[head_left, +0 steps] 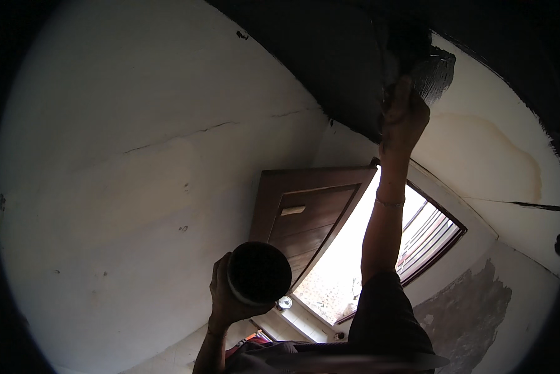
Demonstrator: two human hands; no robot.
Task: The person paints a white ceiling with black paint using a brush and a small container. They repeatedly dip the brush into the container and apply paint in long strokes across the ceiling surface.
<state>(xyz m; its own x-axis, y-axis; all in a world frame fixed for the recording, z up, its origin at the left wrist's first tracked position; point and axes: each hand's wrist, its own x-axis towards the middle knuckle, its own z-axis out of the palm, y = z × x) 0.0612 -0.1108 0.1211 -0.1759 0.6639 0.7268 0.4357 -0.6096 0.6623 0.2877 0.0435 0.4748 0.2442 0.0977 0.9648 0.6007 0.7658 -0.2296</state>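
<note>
The brush (pixel 411 62) is in the upper right of the frame, its dark bristle end pressed against the ceiling at the edge of the black painted patch (pixel 348 62), with a rough black stroke spreading just to its right. The right hand (pixel 403 121) is closed tight around the brush handle, arm stretched straight up, a thin bangle (pixel 389 202) on the wrist and a dark sleeve (pixel 386 311) lower down. The left hand (pixel 227 299), in the lower middle of the frame, is wrapped around the side of a round can (pixel 259 272), fingers curled over its wall; the can's dark round end faces the camera. Behind the can stands an open brown wooden door (pixel 305 218), and to its right a bright doorway (pixel 342 268) and a barred window (pixel 432 234). The pale ceiling (pixel 137 156) with thin cracks fills the left of the frame, and a yellowish stain (pixel 479 156) lies at the right.
</note>
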